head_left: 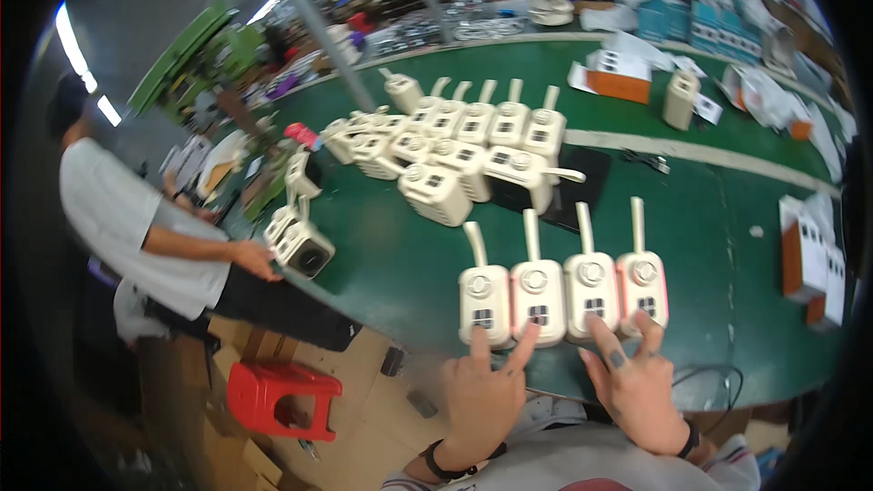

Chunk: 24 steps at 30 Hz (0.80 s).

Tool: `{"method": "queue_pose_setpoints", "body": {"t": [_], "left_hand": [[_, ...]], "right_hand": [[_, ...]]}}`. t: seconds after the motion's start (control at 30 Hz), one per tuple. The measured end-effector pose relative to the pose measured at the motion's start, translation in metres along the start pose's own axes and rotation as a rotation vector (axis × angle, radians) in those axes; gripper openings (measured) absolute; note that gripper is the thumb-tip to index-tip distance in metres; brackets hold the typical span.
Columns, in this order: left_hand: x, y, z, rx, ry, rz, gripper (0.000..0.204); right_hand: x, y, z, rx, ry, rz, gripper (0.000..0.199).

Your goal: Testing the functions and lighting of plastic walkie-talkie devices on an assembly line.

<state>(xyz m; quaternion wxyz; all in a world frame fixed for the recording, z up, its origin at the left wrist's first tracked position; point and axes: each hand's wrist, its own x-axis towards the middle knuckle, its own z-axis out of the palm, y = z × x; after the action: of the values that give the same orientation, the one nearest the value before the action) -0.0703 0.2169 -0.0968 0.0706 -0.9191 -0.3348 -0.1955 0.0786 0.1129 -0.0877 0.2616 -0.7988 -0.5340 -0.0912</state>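
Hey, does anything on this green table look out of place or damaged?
One cream device sits askew beyond the front row of four: its strap points right, while the row's straps point away. No spill or obvious damage shows.

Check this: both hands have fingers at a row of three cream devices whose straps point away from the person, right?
Not three: the head view shows four cream devices in that row. The left hand and right hand do have fingers at it, straps pointing away.
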Motion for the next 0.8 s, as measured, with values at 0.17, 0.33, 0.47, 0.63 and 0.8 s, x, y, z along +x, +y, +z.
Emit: {"method": "queue_pose_setpoints", "body": {"t": [0.17, 0.33, 0.47, 0.63, 0.8], "left_hand": [[0.014, -0.002, -0.014, -0.018, 0.005, 0.028, 0.047], [0.042, -0.019, -0.024, -0.133, -0.002, 0.193, 0.054], [0.077, -0.025, -0.021, -0.216, -0.025, 0.37, 0.065], [0.088, -0.019, 0.0, -0.207, -0.087, 0.384, 0.072], [0.087, -0.021, 0.002, -0.2, -0.062, 0.369, 0.071]], "right_hand": [[0.002, 0.004, 0.001, -0.033, 0.081, -0.034, 0.049], [0.004, 0.019, -0.01, -0.123, 0.071, -0.068, 0.049], [0.026, 0.041, -0.055, -0.022, -0.253, -0.194, 0.067], [0.052, 0.088, -0.036, 0.105, -0.245, -0.254, 0.089], [0.076, 0.104, -0.026, 0.339, -0.411, -0.182, 0.087]]}}
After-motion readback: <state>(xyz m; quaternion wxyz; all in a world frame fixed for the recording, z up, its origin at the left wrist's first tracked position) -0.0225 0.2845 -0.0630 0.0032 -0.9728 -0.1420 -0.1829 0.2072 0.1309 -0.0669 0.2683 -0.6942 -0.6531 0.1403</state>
